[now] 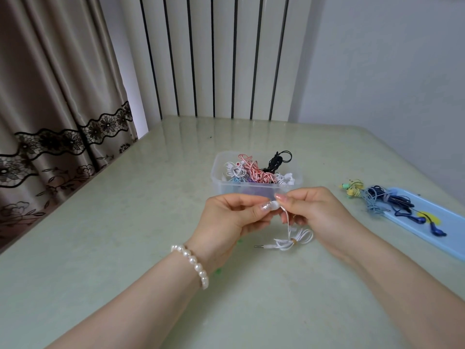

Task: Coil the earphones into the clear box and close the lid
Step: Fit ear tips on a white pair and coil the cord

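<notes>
Far left: brown curtain (50,117) with a black lace band hangs past the table's left edge. Pale green table (125,235) carries everything. Left hand (234,217), pearl bracelet (193,263) on the wrist, is raised over the near-middle of the table, fingers curled, thumb and forefinger pinching a white earbud of the white earphones (289,238). Right hand (312,210) sits just beside it, fingertips meeting the left's at the same bud, fingers curled and pinching the bud or the cord right at it; can't tell which. From the pinch the white cord drops to a small coiled bundle tied at its middle, lying on the table below and between the hands, jack plug pointing left. Clear box (251,187) stands just behind the hands, toward the middle of the table, open-topped, already holding coiled sets: white, red-and-white striped, black, plus some blue and purple lower down. The black one pokes above the rim at the back right. Light blue lid (448,235) lies flat near the right edge, well apart from the box. Dark blue earphones (402,205) sprawl across its far end with a grey-blue cord tangled in; yellow-green earphones (353,188) lie on the table touching that tangle.
</notes>
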Demonstrator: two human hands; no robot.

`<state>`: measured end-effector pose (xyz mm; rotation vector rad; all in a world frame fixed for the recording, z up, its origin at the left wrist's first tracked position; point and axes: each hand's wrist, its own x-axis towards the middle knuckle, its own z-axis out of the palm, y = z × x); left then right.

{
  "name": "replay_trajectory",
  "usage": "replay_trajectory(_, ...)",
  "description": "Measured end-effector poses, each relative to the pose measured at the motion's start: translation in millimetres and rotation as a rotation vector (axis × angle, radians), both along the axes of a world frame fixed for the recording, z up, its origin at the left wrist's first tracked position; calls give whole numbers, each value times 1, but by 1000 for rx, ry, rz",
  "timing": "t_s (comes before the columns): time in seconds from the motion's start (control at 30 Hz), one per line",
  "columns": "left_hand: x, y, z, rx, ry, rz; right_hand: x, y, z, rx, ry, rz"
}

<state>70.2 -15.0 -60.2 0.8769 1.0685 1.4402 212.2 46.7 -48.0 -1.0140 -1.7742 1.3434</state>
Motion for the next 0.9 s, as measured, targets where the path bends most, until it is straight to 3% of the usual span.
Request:
replay_trajectory(0.2, -1, 1, 0, -2, 95, 26, 9, 4, 7, 88, -166, 34)
replay_trajectory(0.4, -11, 3, 4, -40, 168, 23, 26, 25, -3, 287, -340, -248)
replay_trajectory(0.7, -20, 9, 0, -81, 305, 26, 13, 13, -14, 280, -776, -125)
replay_trajectory(0.9, -24, 18, -14, -56, 686, 106, 9, 11, -17, 373, -816, -98)
